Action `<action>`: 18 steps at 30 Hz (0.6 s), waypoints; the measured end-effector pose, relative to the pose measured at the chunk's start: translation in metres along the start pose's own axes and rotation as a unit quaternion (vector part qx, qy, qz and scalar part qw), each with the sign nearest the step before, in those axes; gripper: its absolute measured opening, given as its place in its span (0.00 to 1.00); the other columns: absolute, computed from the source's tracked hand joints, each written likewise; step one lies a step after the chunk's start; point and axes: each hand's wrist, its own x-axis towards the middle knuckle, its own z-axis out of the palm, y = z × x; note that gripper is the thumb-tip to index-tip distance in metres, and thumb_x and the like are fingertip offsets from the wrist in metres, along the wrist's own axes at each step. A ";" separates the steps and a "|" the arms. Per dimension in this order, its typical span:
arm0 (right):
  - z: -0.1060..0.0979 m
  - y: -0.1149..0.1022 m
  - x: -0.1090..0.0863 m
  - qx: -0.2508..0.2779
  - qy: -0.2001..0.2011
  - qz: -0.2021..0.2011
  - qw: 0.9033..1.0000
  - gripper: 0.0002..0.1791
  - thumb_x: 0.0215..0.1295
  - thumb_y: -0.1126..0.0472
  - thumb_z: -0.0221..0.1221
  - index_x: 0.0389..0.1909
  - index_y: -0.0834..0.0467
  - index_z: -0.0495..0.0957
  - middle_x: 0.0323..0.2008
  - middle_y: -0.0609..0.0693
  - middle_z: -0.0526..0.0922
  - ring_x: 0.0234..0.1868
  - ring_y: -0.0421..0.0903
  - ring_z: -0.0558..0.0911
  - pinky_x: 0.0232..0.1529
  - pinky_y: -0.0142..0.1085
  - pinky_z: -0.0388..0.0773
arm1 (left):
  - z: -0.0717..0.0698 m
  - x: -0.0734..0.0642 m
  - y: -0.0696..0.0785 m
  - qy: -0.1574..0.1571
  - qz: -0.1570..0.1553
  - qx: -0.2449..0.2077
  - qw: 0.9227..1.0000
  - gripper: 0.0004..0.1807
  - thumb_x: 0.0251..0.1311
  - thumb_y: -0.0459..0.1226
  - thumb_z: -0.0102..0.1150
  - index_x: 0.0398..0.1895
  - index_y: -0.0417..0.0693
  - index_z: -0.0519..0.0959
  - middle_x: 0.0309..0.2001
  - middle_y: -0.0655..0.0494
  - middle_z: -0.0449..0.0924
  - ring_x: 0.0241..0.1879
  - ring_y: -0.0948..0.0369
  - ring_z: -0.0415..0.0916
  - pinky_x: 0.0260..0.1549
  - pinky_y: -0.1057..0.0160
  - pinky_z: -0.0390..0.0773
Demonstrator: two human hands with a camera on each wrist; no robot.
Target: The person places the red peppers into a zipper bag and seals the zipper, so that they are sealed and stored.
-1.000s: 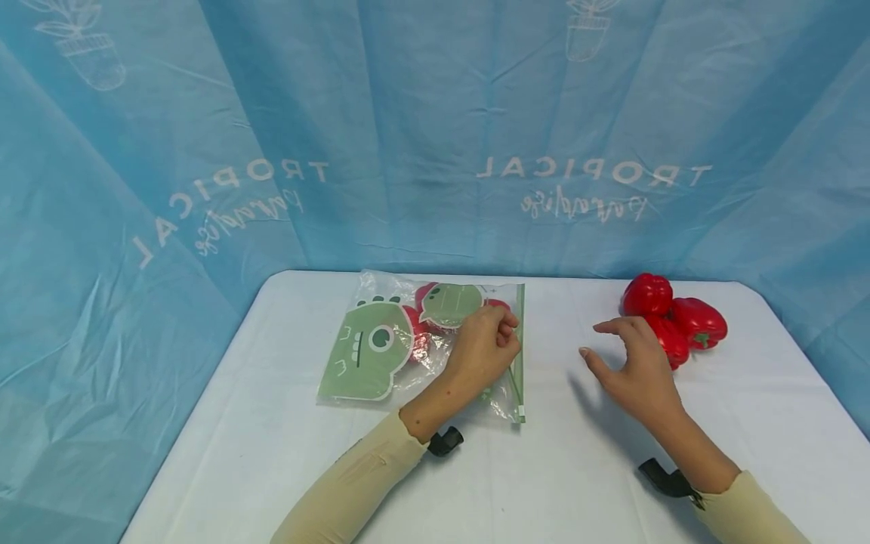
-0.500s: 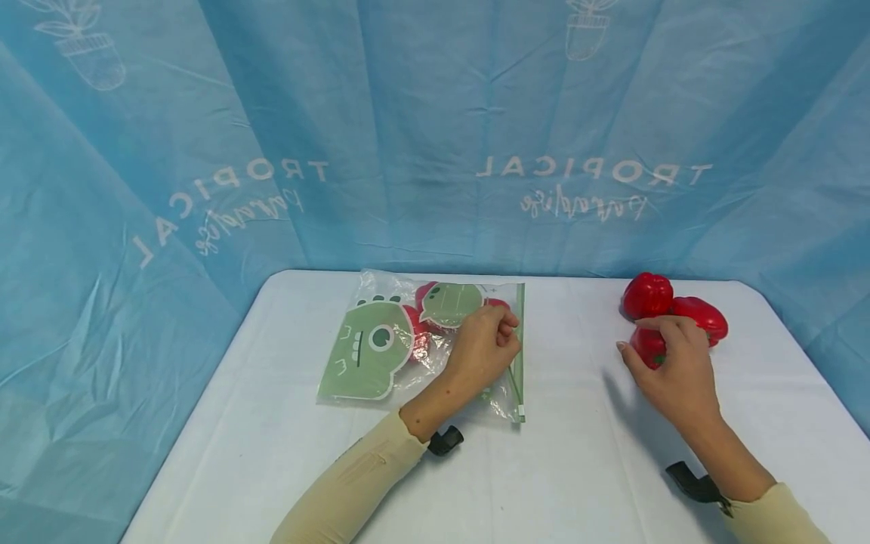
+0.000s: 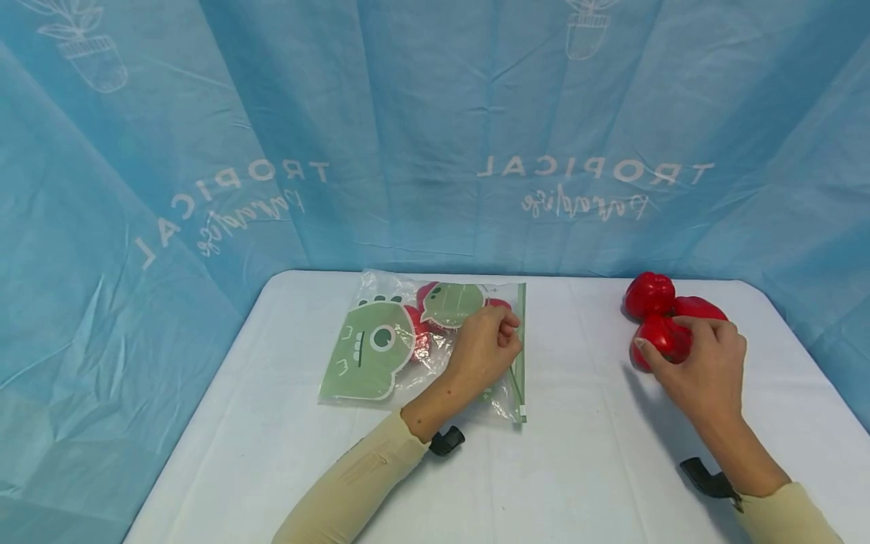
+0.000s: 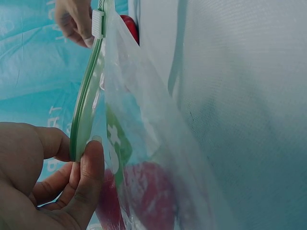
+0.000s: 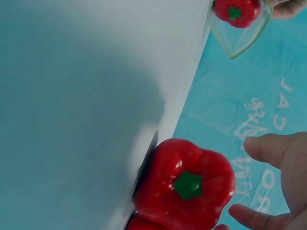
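In the head view my left hand (image 3: 479, 344) is at the right edge of a clear zip bag (image 3: 370, 374) with green cartoon prints. The left wrist view has its thumb and forefinger pinching the bag's green zip edge (image 4: 79, 124). Red bell peppers (image 4: 148, 191) show through the plastic. My right hand (image 3: 710, 370) reaches over the nearest of three red bell peppers (image 3: 659, 332) on the right. Its thumb and fingers are spread around that pepper. In the right wrist view, the fingers stand apart just beside the pepper (image 5: 187, 187), whose green stem faces the camera.
Behind the front pepper lie two more red peppers, one at the back left (image 3: 649, 293) and one at the right (image 3: 696, 306). A white cloth covers the table (image 3: 544, 483). A blue printed curtain (image 3: 435, 151) hangs behind its far edge.
My right hand has moved right, from left of the peppers to over the front one. The left hand and the bag have stayed in place.
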 end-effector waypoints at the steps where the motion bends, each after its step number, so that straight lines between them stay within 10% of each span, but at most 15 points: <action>1: 0.000 0.001 0.000 -0.004 -0.002 0.004 1.000 0.46 0.45 0.65 0.80 0.67 0.71 0.72 0.66 0.73 0.68 0.68 0.74 0.66 0.47 0.75 0.77 | 0.000 0.000 0.000 0.000 -0.001 -0.001 1.000 0.07 0.60 0.29 0.64 0.41 0.40 0.85 0.34 0.56 0.81 0.32 0.69 0.76 0.32 0.77 0.77; 18: 0.003 0.010 0.001 -0.042 -0.054 0.033 0.997 0.44 0.48 0.61 0.80 0.66 0.71 0.73 0.65 0.75 0.68 0.65 0.76 0.67 0.48 0.75 0.78 | -0.001 0.000 0.002 0.000 -0.005 -0.006 1.000 0.08 0.60 0.29 0.64 0.41 0.39 0.85 0.35 0.55 0.81 0.32 0.69 0.76 0.33 0.77 0.78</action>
